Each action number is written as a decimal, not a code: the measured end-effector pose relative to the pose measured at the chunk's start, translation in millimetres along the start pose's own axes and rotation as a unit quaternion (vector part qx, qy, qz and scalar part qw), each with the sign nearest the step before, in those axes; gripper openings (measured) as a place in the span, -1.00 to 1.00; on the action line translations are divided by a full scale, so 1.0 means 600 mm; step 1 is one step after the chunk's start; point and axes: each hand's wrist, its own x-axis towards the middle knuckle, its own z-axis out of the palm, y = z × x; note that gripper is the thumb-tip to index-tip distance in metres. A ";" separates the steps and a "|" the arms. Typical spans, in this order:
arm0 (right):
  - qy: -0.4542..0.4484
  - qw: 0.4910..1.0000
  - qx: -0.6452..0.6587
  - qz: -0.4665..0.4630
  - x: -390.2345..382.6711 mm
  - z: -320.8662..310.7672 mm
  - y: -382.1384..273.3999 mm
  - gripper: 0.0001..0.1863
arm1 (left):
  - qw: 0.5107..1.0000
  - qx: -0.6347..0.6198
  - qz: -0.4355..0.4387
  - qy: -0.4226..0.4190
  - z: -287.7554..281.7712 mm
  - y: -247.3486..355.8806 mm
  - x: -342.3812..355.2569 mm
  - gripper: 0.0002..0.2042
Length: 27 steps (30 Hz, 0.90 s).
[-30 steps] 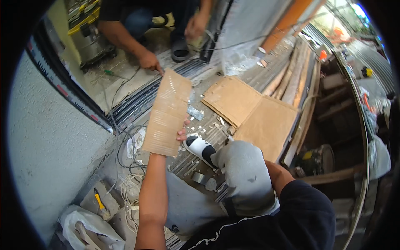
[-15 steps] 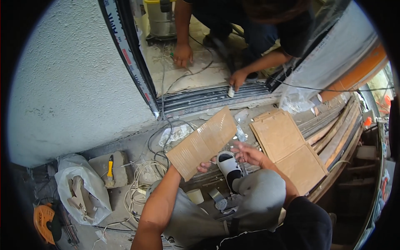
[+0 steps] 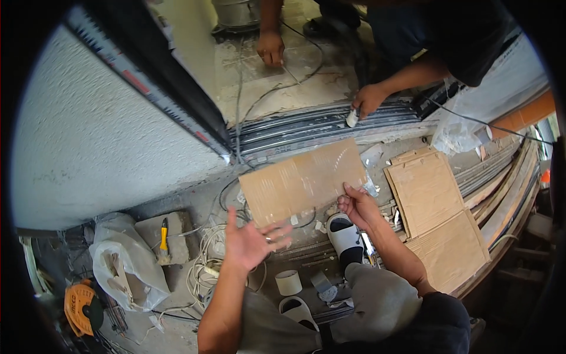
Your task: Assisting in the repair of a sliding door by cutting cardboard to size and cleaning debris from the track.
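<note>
Head view: right hand (image 3: 357, 207) pinches the cardboard strip (image 3: 300, 180) at its near right corner, left hand (image 3: 252, 242) open and spread by its near left edge, strip nearer than the door track (image 3: 283, 135), left of the folded cardboard (image 3: 429, 187).
</note>
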 end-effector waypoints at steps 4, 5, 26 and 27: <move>-0.009 1.000 0.010 0.026 -0.013 -0.003 0.018 -0.84 | 0.968 0.165 0.155 0.107 -0.034 -0.006 0.024 -0.55; -0.004 1.000 0.018 0.025 -0.017 -0.007 0.017 -0.84 | 0.922 0.292 0.201 0.156 -0.046 -0.014 0.030 -0.67; -0.086 0.925 -0.358 0.096 -0.050 -0.109 0.033 -0.84 | 0.895 0.371 0.204 0.142 -0.017 -0.043 0.072 -0.77; -0.089 0.925 -0.357 0.097 -0.049 -0.103 0.032 -0.84 | 0.913 0.329 0.188 0.150 -0.019 -0.040 0.070 -0.79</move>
